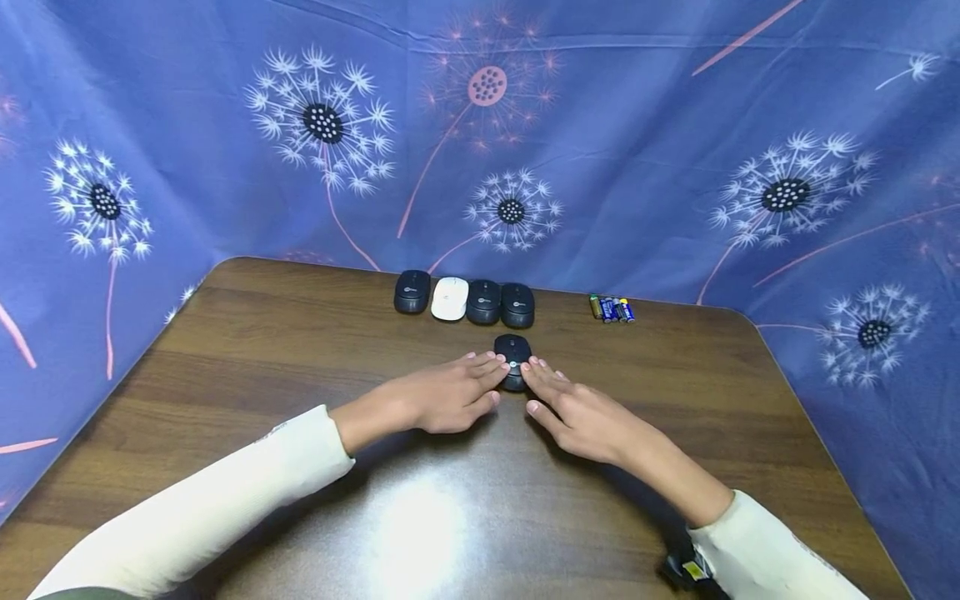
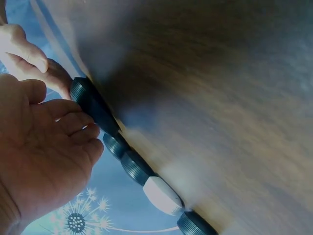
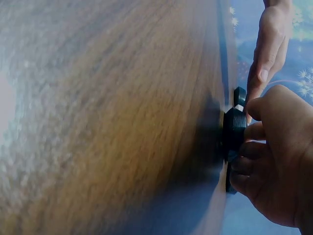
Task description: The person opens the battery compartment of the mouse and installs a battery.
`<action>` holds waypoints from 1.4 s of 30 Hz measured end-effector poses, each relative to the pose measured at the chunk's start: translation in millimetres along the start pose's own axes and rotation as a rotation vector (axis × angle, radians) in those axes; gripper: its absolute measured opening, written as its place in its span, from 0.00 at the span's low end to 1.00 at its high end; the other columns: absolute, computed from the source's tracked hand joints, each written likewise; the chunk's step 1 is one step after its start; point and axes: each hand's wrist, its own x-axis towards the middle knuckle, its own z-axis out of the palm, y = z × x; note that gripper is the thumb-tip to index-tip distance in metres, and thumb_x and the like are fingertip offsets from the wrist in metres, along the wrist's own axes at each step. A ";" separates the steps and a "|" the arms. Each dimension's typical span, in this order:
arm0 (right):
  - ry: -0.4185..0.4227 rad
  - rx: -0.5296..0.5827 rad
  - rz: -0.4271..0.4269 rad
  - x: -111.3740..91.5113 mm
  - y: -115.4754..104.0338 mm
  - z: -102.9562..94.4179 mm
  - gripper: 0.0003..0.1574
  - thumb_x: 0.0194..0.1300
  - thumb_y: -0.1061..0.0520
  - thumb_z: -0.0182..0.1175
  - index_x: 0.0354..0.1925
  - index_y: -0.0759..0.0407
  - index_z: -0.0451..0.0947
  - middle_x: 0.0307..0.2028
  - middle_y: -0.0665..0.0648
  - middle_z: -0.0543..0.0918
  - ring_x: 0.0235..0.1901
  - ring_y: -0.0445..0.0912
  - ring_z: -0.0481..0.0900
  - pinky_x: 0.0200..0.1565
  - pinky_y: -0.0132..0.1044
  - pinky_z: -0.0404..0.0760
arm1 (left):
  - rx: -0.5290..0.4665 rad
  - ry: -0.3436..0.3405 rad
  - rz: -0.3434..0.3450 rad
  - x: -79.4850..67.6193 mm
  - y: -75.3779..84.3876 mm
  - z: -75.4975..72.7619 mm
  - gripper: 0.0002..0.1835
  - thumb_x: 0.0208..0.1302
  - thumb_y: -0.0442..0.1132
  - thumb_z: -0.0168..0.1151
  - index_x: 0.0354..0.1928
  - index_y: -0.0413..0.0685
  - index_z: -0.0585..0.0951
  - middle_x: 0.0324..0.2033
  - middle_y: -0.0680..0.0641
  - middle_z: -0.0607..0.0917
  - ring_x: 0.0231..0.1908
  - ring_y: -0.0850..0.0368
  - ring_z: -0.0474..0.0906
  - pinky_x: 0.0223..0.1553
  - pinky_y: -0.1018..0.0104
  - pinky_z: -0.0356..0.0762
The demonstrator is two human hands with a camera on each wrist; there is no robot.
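Observation:
A black computer mouse (image 1: 512, 345) lies on the wooden table in front of me. From its left side my left hand (image 1: 453, 395) touches it with fairly straight fingertips, palm down. My right hand (image 1: 588, 418) meets the mouse from the other side, its extended fingers resting on the edge. Neither hand curls round it. In the left wrist view the ridged side of the mouse (image 2: 95, 106) shows beside the left fingertips. The right wrist view shows the mouse (image 3: 234, 128) at the right fingertips, with part of it hidden behind them.
Behind the mouse stands a row: a black mouse (image 1: 412, 292), a white mouse (image 1: 450, 298) and two more black mice, the rightmost mouse (image 1: 517, 306) included. Several batteries (image 1: 611, 309) lie at the back right. A blue dandelion-print cloth (image 1: 630, 150) hangs behind the table (image 1: 247, 333).

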 end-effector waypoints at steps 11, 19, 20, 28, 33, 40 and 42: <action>-0.006 0.004 -0.017 5.6 -11.1 1.7 0.39 0.92 0.46 0.50 0.87 0.67 0.59 0.86 0.71 0.61 0.86 0.64 0.63 0.86 0.63 0.67 | -0.033 0.022 0.003 -15.0 -6.6 3.3 0.34 0.94 0.49 0.39 0.90 0.38 0.56 0.91 0.39 0.54 0.92 0.42 0.46 0.95 0.44 0.43; -0.016 -0.006 -0.041 15.2 -20.7 0.9 0.39 0.92 0.48 0.50 0.87 0.68 0.59 0.86 0.72 0.61 0.87 0.62 0.62 0.87 0.61 0.66 | -0.051 0.038 0.006 -26.1 -13.5 1.6 0.34 0.93 0.47 0.40 0.89 0.37 0.57 0.90 0.37 0.55 0.92 0.40 0.47 0.94 0.42 0.44; -0.018 -0.006 -0.045 16.2 -21.4 1.5 0.39 0.92 0.48 0.50 0.87 0.69 0.59 0.86 0.72 0.61 0.87 0.63 0.62 0.87 0.61 0.66 | -0.054 0.039 0.007 -27.5 -13.9 1.5 0.33 0.93 0.47 0.41 0.89 0.36 0.57 0.90 0.37 0.55 0.92 0.40 0.47 0.94 0.42 0.45; -0.042 0.009 -0.029 18.9 -28.3 5.1 0.40 0.93 0.46 0.49 0.88 0.67 0.58 0.87 0.71 0.59 0.88 0.62 0.61 0.88 0.61 0.66 | -0.052 0.047 0.012 -35.5 -17.9 4.6 0.33 0.93 0.47 0.40 0.89 0.36 0.58 0.90 0.36 0.56 0.91 0.39 0.49 0.94 0.40 0.47; -0.032 0.024 -0.030 20.8 -30.2 6.0 0.40 0.92 0.47 0.49 0.87 0.67 0.59 0.87 0.71 0.60 0.87 0.62 0.62 0.87 0.61 0.66 | -0.064 0.065 0.012 -37.5 -20.3 5.9 0.33 0.93 0.46 0.41 0.88 0.35 0.59 0.89 0.36 0.57 0.91 0.39 0.50 0.94 0.41 0.47; 0.030 0.173 0.002 23.6 -27.2 7.4 0.36 0.92 0.51 0.51 0.86 0.66 0.62 0.85 0.69 0.63 0.84 0.62 0.67 0.85 0.62 0.71 | -0.215 0.170 -0.037 -34.0 -23.9 11.7 0.31 0.92 0.46 0.48 0.87 0.42 0.66 0.88 0.40 0.63 0.90 0.40 0.56 0.93 0.41 0.54; 0.069 0.230 0.030 24.2 -27.2 6.9 0.35 0.92 0.52 0.52 0.86 0.64 0.63 0.84 0.68 0.66 0.82 0.61 0.70 0.83 0.62 0.74 | -0.260 0.230 -0.038 -32.1 -25.5 13.5 0.28 0.91 0.44 0.51 0.84 0.42 0.71 0.86 0.40 0.67 0.88 0.39 0.61 0.91 0.39 0.59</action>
